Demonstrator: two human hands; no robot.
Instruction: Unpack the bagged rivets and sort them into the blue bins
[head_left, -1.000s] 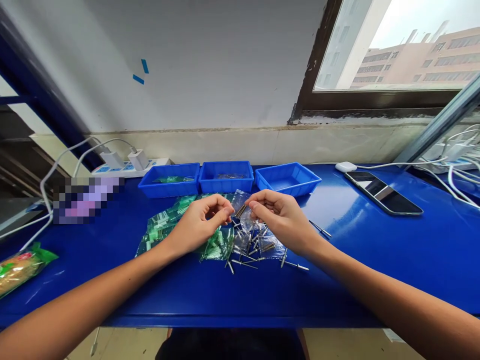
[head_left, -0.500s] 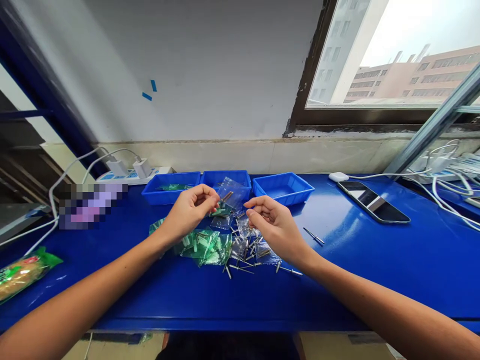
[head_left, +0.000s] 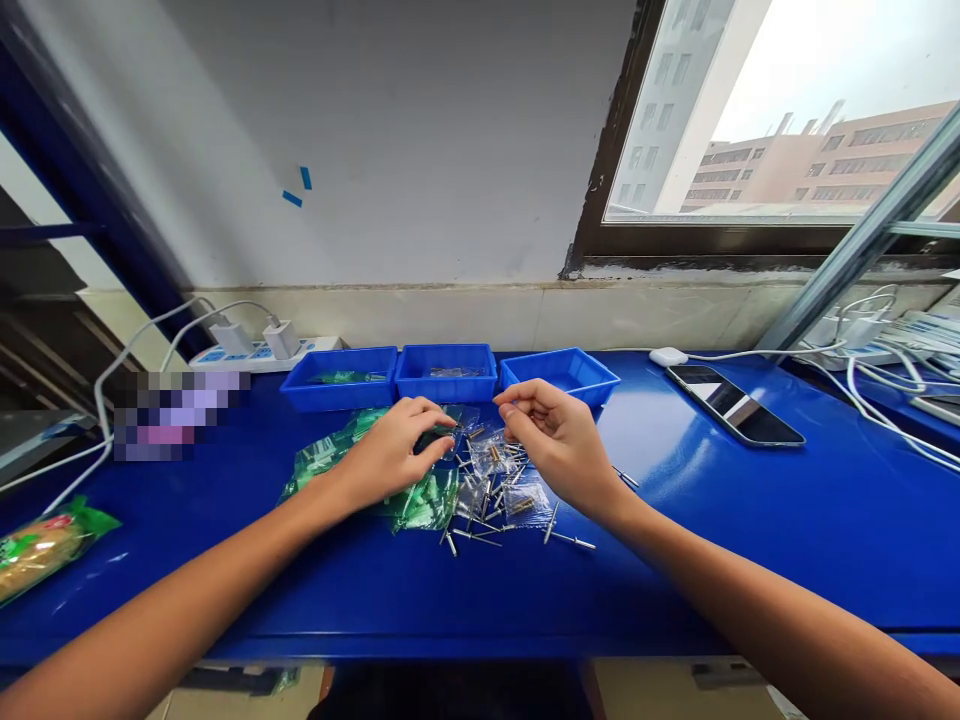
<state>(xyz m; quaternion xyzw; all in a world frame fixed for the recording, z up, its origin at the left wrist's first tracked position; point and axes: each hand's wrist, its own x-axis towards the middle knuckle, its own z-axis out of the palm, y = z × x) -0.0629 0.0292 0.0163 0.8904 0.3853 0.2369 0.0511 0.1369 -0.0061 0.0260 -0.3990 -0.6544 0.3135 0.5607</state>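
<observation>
My left hand (head_left: pixel 405 447) hovers palm down over the left of the pile, thumb and fingers apart, with nothing visible in its grip. Below it lie green plastic bags (head_left: pixel 426 500) with pale pieces inside. My right hand (head_left: pixel 551 430) is above the right of the pile, thumb and forefinger pinched together; whatever may be between them is too small to make out. Loose silver pop rivets (head_left: pixel 491 495) and small clear bags (head_left: pixel 525 505) holding brass-coloured metal parts lie between and below the hands. A clear bag (head_left: pixel 454 372) rests in the middle blue bin (head_left: pixel 446 388).
A left blue bin (head_left: pixel 337 397) holds a green bag; a right blue bin (head_left: pixel 562 385) stands beside the middle one. A phone (head_left: pixel 735 405) lies at right, a power strip (head_left: pixel 300 352) at the back left, and a packaged bread (head_left: pixel 45 550) at the left edge.
The clear bag with metal parts has left my left hand, and one now lies in the middle bin. My left hand has come down and opened; my right thumb and forefinger have drawn closer together.
</observation>
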